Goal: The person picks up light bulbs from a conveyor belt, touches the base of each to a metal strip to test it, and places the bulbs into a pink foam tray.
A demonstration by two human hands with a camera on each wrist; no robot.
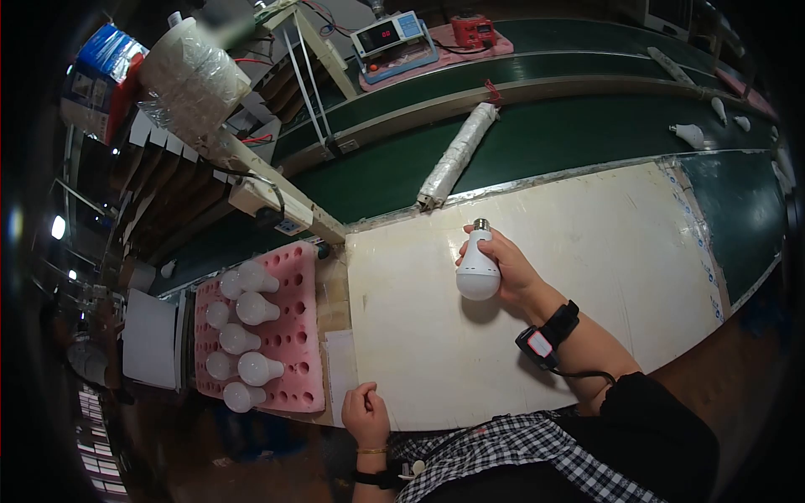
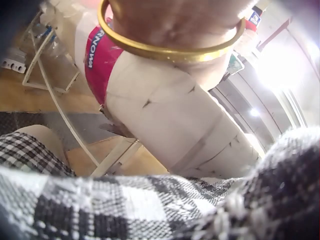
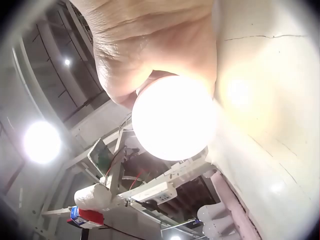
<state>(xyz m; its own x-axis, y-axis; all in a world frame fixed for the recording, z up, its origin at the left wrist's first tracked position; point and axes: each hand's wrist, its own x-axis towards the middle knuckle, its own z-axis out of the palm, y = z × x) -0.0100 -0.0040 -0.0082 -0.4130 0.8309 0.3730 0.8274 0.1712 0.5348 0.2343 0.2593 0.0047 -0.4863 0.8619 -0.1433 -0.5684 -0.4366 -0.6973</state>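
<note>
A white LED light bulb [image 1: 479, 277] with a metal screw base is in my right hand [image 1: 510, 261], over the white board [image 1: 419, 335]. The fingers and thumb grip its narrow neck, base pointing away and dome toward me. In the right wrist view the bulb's dome [image 3: 174, 119] shows as a glaring white disc below the palm. My left hand [image 1: 366, 414] rests idle at the board's front edge, fingers loosely curled, nothing seen in them. The left wrist view has mostly a gold bangle [image 2: 165, 51] and checked cloth [image 2: 125, 205]; the left fingers are hidden there.
Left of the board, a pink foam tray [image 1: 303, 335] holds several white bulbs [image 1: 256, 308]. A plastic-wrapped bar [image 1: 457, 155] lies beyond the board on the green surface. Farther back stand a meter with a red display [image 1: 387, 35] and a red device [image 1: 475, 32]. Loose bulbs [image 1: 689, 135] lie far right.
</note>
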